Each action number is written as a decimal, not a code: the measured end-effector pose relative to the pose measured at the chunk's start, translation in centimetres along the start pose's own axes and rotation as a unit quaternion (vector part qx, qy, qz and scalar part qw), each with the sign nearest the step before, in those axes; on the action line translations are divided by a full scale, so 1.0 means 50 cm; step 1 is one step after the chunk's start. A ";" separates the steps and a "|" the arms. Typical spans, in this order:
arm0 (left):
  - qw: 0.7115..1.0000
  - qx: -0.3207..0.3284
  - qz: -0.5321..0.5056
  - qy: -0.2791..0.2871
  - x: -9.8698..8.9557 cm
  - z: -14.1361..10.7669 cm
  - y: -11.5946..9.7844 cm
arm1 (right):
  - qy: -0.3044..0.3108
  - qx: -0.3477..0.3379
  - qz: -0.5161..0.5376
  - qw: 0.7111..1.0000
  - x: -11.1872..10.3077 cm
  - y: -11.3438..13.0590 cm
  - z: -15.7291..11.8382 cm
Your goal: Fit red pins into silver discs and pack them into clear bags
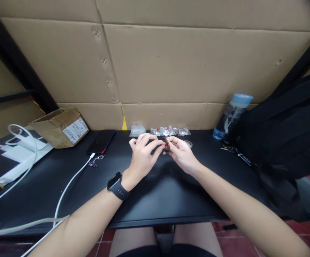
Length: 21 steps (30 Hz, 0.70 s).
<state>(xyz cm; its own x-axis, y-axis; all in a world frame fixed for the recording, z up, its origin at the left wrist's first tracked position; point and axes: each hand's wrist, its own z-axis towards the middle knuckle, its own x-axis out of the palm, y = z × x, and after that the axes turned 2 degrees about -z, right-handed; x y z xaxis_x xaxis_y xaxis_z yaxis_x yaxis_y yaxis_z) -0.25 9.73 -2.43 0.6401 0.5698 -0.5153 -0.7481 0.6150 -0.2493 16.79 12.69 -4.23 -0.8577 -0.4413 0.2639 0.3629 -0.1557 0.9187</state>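
Note:
Above the middle of the black table, my left hand pinches the red part of a small dark round disc between thumb and fingertips. My right hand grips the same disc by its rim from the other side. The disc stands tilted, partly hidden by the fingers, and its exact kind cannot be made out. Just beyond the right hand lies a clear round piece, partly covered. Behind the hands, several clear bags hold round pieces with red bits. Left of them is a stack of clear plastic bags.
A cardboard box, a dark phone, a keychain and white cables occupy the left. To the right are a blue-lidded bottle, keys and a black bag. A cardboard wall rises behind.

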 end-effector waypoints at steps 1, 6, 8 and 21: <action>1.000 0.024 0.012 -0.004 -0.002 0.001 0.002 | 0.000 0.003 0.007 1.000 0.001 0.001 0.000; 0.997 0.057 0.044 0.006 -0.006 0.003 -0.001 | -0.003 0.002 0.025 1.000 0.003 0.005 0.000; 0.998 0.040 0.047 0.011 -0.007 0.003 -0.004 | -0.005 0.004 0.035 0.999 0.003 0.004 -0.001; 0.999 0.015 0.042 0.027 -0.014 0.005 -0.012 | -0.021 -0.003 0.027 0.999 0.006 0.012 -0.004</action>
<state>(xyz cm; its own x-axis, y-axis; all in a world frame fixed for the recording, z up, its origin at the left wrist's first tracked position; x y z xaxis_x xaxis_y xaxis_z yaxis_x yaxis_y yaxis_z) -0.20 9.08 -1.72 0.5646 0.5897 -0.5775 -0.7925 0.5829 -0.1794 16.83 12.27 -3.65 -0.8512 -0.4119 0.3254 0.4112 -0.1380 0.9010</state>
